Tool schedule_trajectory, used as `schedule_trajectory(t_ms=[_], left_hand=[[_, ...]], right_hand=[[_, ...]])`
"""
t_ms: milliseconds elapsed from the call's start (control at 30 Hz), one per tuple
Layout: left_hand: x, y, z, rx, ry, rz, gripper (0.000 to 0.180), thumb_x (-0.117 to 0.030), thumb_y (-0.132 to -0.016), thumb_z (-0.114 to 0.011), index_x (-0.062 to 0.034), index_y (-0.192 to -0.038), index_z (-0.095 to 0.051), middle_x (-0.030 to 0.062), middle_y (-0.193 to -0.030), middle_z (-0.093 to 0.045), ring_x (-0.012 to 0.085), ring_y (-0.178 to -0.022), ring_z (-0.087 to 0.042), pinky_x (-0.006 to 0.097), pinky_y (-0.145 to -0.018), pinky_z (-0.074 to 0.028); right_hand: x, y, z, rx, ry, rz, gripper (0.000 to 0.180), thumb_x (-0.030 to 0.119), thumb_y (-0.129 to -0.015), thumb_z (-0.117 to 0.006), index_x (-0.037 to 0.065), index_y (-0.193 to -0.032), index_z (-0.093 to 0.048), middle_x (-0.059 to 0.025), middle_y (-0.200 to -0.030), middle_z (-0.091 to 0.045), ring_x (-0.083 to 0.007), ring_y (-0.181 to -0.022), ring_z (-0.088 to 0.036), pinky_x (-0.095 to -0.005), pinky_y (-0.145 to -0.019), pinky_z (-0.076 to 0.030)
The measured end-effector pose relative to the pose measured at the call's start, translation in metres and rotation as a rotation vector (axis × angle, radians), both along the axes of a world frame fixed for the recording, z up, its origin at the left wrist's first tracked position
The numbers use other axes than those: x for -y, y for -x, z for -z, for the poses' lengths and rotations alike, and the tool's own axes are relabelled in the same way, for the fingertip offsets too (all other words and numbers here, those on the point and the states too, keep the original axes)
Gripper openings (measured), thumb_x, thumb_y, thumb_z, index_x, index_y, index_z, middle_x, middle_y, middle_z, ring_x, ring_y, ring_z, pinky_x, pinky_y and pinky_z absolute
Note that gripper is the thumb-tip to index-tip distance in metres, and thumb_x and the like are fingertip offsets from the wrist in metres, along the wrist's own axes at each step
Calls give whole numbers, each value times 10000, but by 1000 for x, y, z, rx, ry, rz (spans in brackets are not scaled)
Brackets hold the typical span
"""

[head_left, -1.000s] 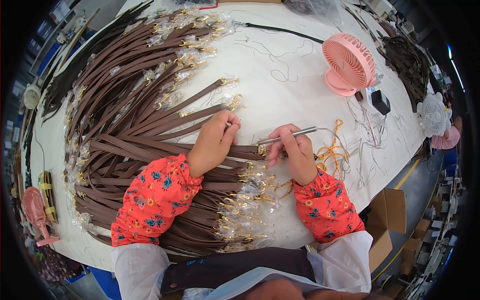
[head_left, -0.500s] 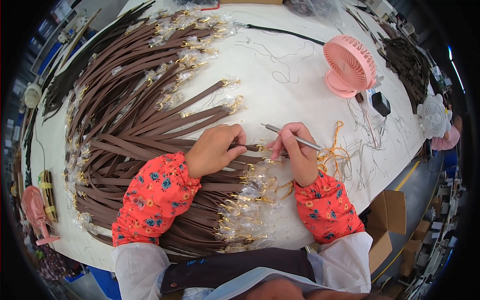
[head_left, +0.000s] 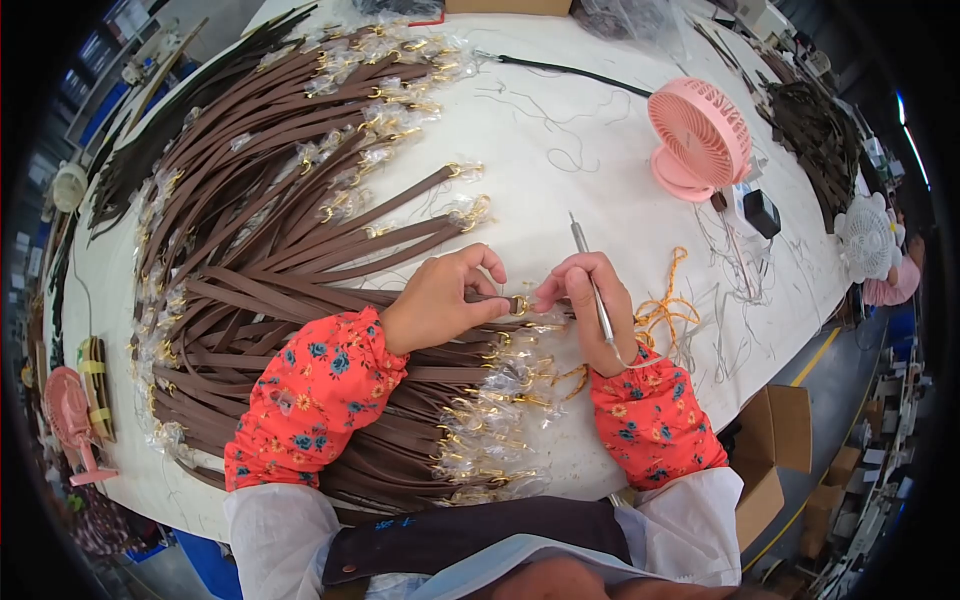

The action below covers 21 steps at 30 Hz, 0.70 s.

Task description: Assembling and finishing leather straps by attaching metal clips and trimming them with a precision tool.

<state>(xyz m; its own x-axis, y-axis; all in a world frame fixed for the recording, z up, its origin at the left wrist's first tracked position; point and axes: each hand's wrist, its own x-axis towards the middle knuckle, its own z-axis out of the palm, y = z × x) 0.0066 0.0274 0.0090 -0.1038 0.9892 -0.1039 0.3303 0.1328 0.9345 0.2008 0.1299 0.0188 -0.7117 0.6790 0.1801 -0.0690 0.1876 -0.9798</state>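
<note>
Left hand's grip (head_left: 435, 298) pinches a brown strap (head_left: 480, 296) mid-frame while the right hand (head_left: 585, 315) grasps a metal tool (head_left: 578, 235); this strap seems unfinished, the lower-centre straps' (head_left: 440, 375) progress unclear.

Left of the pink round plastic fan (head_left: 700, 135), the bare left hand (head_left: 445, 298) parts thumb and forefinger while the bare right hand (head_left: 594, 305) curls.

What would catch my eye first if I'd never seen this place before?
Probably the big spread of brown straps across the left and middle of the white table, with gold clasps in clear plastic at the ends. Bright red floral sleeves on the person's forearms, lower centre, and the pink fan at upper right stand out too. Near the middle, the right hand holds a slim metal tool.
</note>
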Motion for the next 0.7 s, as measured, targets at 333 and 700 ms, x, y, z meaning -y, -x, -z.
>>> schedule_trajectory(t_ms=[333, 700], left_hand=[[0, 4, 6, 284, -25, -56, 263, -71, -817, -695, -52, -1025, -535, 8, -783, -650, 42, -718, -563, 213, -614, -415], [1, 5, 3, 287, -7, -58, 234, -18, -849, -625, -52, -1049, -510, -4, -809, -650, 27, -783, -585, 188, -649, -415]], right_hand=[[-35, -42, -39, 616, -713, -107, 273, 100, -766, -737, 44, -927, -524, -129, -844, -613, -346, -775, -605, -424, -666, -476], [-33, -37, -29, 674, -842, -127, 244, 10, -773, -642, 43, -996, -550, -138, -834, -601, -341, -808, -596, -435, -693, -476]])
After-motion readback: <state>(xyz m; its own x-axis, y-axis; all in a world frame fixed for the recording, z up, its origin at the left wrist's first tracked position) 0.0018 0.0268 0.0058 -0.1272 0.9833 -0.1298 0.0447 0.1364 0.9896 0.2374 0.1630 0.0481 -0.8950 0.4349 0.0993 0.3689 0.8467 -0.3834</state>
